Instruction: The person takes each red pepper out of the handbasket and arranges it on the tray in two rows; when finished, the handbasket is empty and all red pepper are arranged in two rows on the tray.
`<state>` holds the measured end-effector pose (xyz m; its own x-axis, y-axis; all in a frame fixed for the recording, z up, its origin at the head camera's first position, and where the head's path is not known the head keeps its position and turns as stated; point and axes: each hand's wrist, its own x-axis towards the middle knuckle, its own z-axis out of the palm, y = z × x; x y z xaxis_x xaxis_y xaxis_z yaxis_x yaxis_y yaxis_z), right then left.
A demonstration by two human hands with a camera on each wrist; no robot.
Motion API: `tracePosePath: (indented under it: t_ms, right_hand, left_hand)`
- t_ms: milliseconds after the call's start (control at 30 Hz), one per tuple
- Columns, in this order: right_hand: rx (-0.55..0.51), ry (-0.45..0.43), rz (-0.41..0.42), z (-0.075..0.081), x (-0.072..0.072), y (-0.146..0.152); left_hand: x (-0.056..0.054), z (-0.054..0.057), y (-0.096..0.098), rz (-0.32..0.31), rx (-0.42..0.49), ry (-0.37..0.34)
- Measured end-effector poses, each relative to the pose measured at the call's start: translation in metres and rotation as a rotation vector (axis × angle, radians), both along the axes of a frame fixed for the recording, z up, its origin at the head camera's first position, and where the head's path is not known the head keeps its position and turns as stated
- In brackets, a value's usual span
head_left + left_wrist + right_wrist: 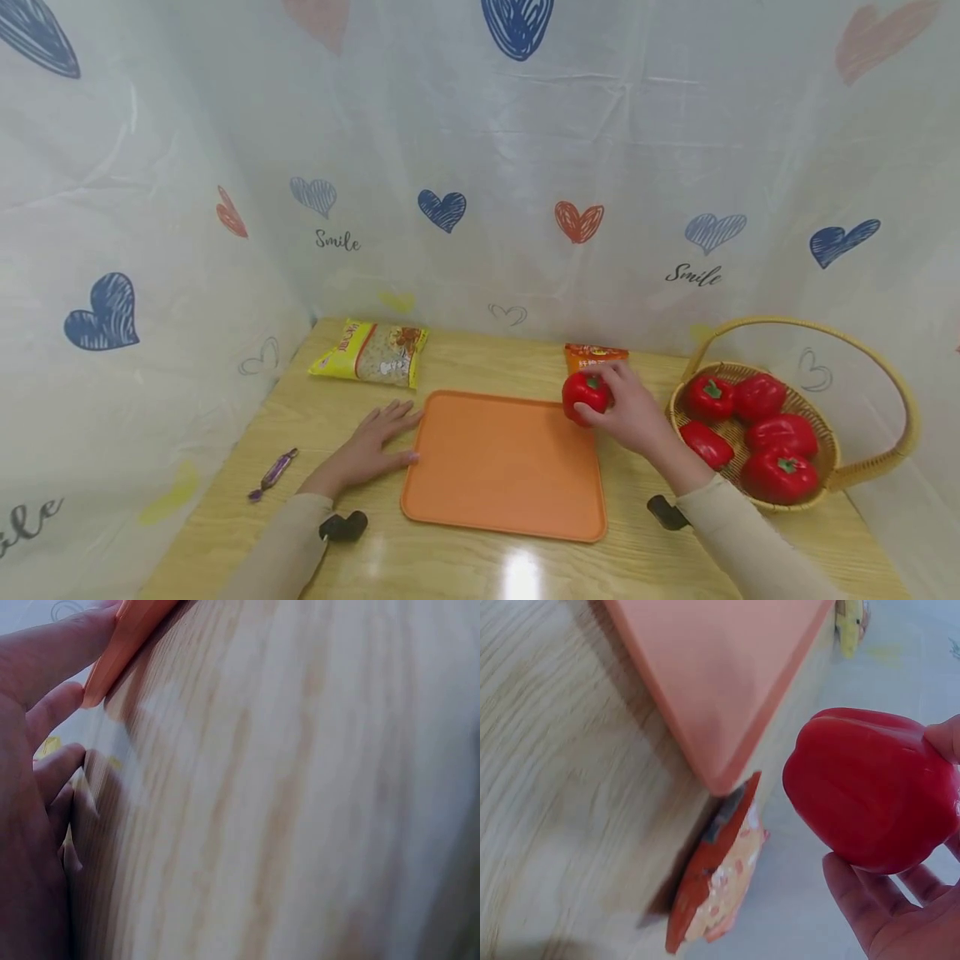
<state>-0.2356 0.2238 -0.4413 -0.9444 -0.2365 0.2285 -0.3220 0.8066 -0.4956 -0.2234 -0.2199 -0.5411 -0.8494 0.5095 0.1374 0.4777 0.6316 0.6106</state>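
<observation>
A red bell pepper [584, 397] with a green stem is gripped by my right hand [628, 414], above the far right corner of an orange tray [510, 467]. In the right wrist view, thumb and fingers curl about the bell pepper [870, 791], which is raised off the tabletop. My left hand [369, 447] rests at the tray's left edge, fingers spread, the thumb touching the rim. In the left wrist view, the left fingers [60, 769] extend along the table beside the tray's edge [127, 649].
A wicker basket [828, 433] with a tall handle holds several red bell peppers at the right. An orange snack packet [592, 354] lies behind the right hand. At the back left is a yellow food bag [371, 353]; a purple-wrapped candy [273, 474] lies left. A curtain hangs behind.
</observation>
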Motion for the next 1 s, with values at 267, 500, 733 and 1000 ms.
tracePosePath:
  t_ms: [267,500,733,1000]
  right_hand:
    - [-0.025,-0.009,0.028,-0.012,-0.006,-0.021]
    - [-0.044,-0.007,0.074,-0.018,-0.009,-0.042]
    - [-0.060,-0.028,0.092,-0.024,-0.012,-0.060]
    - [-0.056,-0.035,0.111,-0.029,-0.015,-0.079]
  left_hand:
    - [-0.003,-0.001,0.000,-0.004,-0.008,-0.007]
    - [-0.004,-0.003,-0.001,-0.005,-0.006,-0.013]
    - [-0.001,-0.002,-0.001,-0.001,0.006,-0.016]
    - [-0.002,-0.003,-0.001,0.001,0.005,-0.017]
